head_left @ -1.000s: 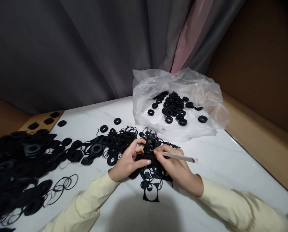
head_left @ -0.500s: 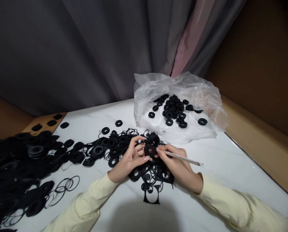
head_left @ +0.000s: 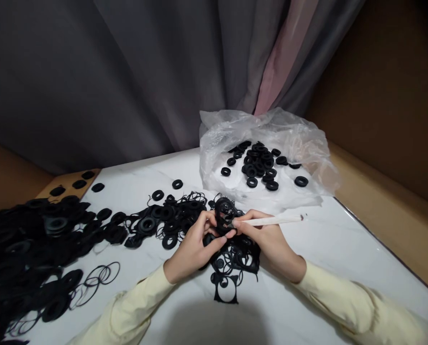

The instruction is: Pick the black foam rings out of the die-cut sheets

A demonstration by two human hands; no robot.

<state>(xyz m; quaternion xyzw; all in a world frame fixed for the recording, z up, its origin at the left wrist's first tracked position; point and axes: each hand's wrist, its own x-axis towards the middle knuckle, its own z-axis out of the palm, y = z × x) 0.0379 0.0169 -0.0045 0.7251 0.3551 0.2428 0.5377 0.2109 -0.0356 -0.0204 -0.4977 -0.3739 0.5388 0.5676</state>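
Note:
My left hand (head_left: 194, 247) is closed around the lower left of a black rubber ring (head_left: 219, 205), its fingers at the ring's edge. My right hand (head_left: 274, 244) pinches a slim white pen-like tool (head_left: 267, 221), whose far end points to the right. Its near tip is at the ring's lower right; what kind of tip it has cannot be made out. Beneath both hands lie black rubber scraps (head_left: 248, 261) with round cut-outs and thin loops. A square scrap with a large hole (head_left: 218, 296) lies nearest to me.
Finished-looking black rings (head_left: 260, 165) sit on a crumpled clear plastic bag (head_left: 214, 160) at the back right. A large heap of black rubber pieces (head_left: 34, 239) covers the left side of the white table (head_left: 185, 306). Thin black loops (head_left: 98, 282) lie beside it. A grey curtain (head_left: 145, 72) hangs behind.
The ring has been turned and tilted between my hands. The white tool has swung from slanting down to the right to nearly level.

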